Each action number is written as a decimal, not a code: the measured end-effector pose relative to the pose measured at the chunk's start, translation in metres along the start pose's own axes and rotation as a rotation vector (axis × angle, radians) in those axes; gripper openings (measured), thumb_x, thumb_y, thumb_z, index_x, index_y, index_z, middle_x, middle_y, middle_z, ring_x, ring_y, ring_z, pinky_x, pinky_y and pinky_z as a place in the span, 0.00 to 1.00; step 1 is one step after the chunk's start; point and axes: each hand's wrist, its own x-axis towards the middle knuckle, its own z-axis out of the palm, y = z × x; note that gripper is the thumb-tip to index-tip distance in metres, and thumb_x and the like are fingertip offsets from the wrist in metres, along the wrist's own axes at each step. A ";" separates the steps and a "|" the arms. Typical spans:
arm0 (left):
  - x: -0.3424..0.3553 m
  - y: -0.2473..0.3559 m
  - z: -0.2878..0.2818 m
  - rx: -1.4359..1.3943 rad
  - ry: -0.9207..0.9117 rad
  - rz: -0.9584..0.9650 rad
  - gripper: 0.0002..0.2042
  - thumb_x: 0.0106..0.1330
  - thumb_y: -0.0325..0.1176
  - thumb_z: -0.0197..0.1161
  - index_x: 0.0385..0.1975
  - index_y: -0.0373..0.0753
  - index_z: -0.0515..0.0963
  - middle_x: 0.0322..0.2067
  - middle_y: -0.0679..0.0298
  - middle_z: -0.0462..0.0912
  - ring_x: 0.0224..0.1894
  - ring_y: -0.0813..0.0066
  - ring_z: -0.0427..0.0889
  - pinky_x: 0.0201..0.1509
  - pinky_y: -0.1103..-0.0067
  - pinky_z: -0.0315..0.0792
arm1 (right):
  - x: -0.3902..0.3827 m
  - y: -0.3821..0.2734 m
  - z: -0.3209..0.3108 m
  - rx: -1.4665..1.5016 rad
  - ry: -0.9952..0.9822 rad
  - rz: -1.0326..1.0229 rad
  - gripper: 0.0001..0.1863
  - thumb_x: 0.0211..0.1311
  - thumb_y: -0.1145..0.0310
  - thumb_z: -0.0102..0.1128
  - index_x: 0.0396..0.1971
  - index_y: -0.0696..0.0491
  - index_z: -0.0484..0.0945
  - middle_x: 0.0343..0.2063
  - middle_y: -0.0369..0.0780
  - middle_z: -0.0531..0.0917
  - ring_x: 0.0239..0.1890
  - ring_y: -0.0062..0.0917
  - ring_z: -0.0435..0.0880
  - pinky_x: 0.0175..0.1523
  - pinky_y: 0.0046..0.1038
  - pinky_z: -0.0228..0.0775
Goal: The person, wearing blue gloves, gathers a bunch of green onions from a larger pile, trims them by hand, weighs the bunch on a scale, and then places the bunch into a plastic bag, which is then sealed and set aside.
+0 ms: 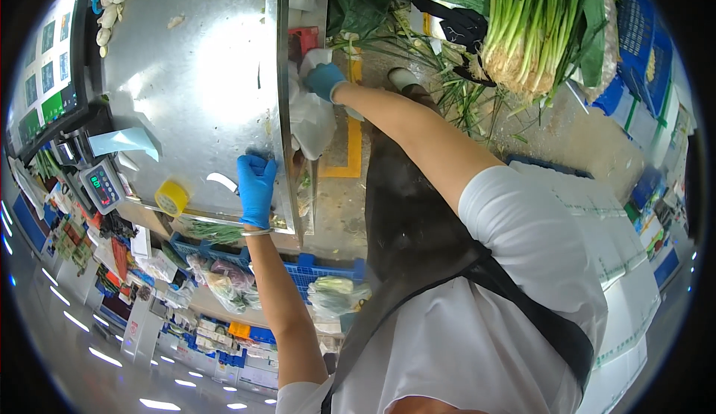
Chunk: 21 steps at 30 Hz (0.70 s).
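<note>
Where my left hand (pixel 256 190) lies: on the near right part of the steel table (pixel 164 56), gloved in blue, fingers curled in, about half closed; I cannot tell whether anything is under them.
Right hand: gloved in teal, farther off beyond the table's right edge, at the bags; its fingertips (pixel 309 78) are partly lost against the white plastic, so I cannot tell how tightly they close or whether they grip.
Bags: white, bunched along the table's right side; the larger ones (pixel 312 123) hang just nearer than my right hand.
By the left glove: a curved white strip (pixel 222 181) close on its left, then a yellow tape roll (pixel 171 198) near the table's near edge.
Table's left side: a pale blue sheet (pixel 124 142), a scale display (pixel 103 186), a screen (pixel 45 63); garlic (pixel 108 15) at the far left corner.
Past the right hand: a red box (pixel 304 39) just beyond it; to the right, a black glove (pixel 459 24) and a big bunch of spring onions (pixel 533 26).
Floor: loose green leaves (pixel 466 104) strewn below the bunch, a yellow line (pixel 354 145) beside the bags.
Near side: a blue crate (pixel 306 271) and veg bags (pixel 231 283) crowd around my left forearm.
</note>
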 end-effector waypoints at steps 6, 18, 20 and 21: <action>-0.001 0.005 0.007 -0.061 0.116 -0.065 0.11 0.62 0.28 0.66 0.29 0.38 0.68 0.23 0.72 0.68 0.26 0.84 0.63 0.30 0.83 0.63 | -0.048 0.018 0.023 -0.035 0.008 -0.188 0.08 0.55 0.69 0.55 0.29 0.50 0.84 0.34 0.41 0.85 0.36 0.39 0.83 0.38 0.37 0.75; -0.073 0.126 0.164 0.598 0.019 0.665 0.31 0.50 0.37 0.74 0.56 0.37 0.73 0.53 0.50 0.76 0.55 0.50 0.74 0.58 0.65 0.69 | -0.340 0.067 -0.183 -0.087 -0.304 -0.524 0.05 0.48 0.68 0.56 0.20 0.49 0.80 0.25 0.41 0.79 0.33 0.39 0.79 0.41 0.39 0.68; -0.069 0.102 0.195 0.720 -0.020 0.789 0.30 0.49 0.38 0.74 0.54 0.37 0.75 0.50 0.49 0.78 0.52 0.49 0.76 0.56 0.64 0.70 | -0.352 0.074 -0.213 -0.240 -0.281 -0.475 0.05 0.50 0.69 0.55 0.20 0.47 0.79 0.25 0.39 0.78 0.34 0.35 0.78 0.35 0.36 0.65; -0.069 0.078 0.211 0.487 -0.196 0.469 0.27 0.50 0.38 0.74 0.50 0.36 0.77 0.45 0.52 0.81 0.47 0.54 0.80 0.52 0.67 0.73 | -0.345 0.079 -0.226 -0.323 -0.143 -0.425 0.04 0.51 0.69 0.55 0.22 0.48 0.79 0.25 0.40 0.78 0.33 0.36 0.78 0.35 0.37 0.66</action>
